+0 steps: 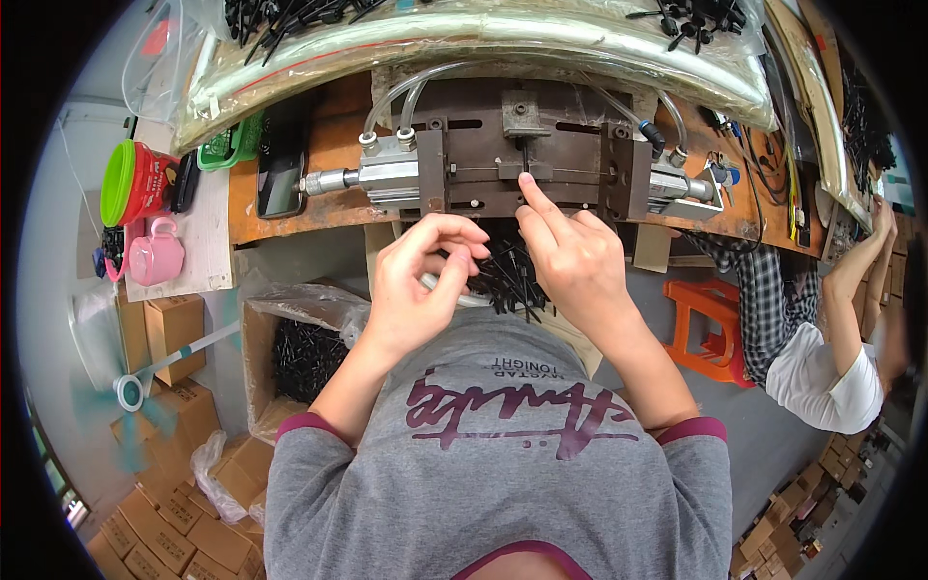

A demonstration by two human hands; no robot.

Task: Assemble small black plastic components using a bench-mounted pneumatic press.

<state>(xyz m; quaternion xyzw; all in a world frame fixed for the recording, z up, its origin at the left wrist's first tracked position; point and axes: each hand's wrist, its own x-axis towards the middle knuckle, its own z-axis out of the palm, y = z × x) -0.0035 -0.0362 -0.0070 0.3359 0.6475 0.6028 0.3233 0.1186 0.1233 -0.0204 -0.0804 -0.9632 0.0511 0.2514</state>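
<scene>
My right hand (578, 253) reaches over the dark metal fixture (570, 188) with its index finger stretched out. That fingertip touches the near end of a thin black part (525, 153) at the fixture's centre; nothing shows in the palm. My left hand (420, 280) hovers to the left, nearer me. Its fingers are loosely curled, thumb and index apart, with no object visible between them. Between and below my hands lies a heap of thin black plastic parts (510, 275), partly hidden by the hands. Silver pneumatic cylinders (390, 176) flank the fixture, fed by clear hoses.
Plastic-covered trays (474, 43) of black parts stand behind the fixture. A phone (281, 179), green basket (232, 145), red tub (145, 184) and pink cup (157, 253) sit left. A carton (259, 362) of black parts, an orange stool (710, 324) and another person (822, 372) flank me.
</scene>
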